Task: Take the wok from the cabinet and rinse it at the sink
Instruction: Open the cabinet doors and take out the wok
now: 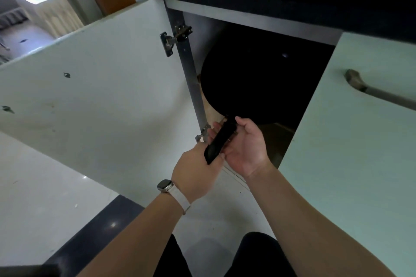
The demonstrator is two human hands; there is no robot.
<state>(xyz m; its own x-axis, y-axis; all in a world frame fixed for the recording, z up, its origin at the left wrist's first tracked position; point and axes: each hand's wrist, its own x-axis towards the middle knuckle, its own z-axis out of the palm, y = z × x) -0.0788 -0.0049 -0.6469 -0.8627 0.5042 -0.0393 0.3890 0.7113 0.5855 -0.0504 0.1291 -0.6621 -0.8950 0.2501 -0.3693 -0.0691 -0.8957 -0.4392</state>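
The wok (247, 83) is inside the open cabinet (247, 18), and its handle (220, 139) points out toward me. The left hand (193, 171) grips the end of the handle, and the right hand (245, 148) curls around it nearer the pan. I think I must pull straight out and low, keeping the rim away from the hinge post (191, 85) and the right door (360, 119).

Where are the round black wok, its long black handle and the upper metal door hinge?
round black wok (258, 78), head view, middle of its dark bowl.
long black handle (221, 139), head view, mid-length.
upper metal door hinge (167, 42), head view, its silver plate.
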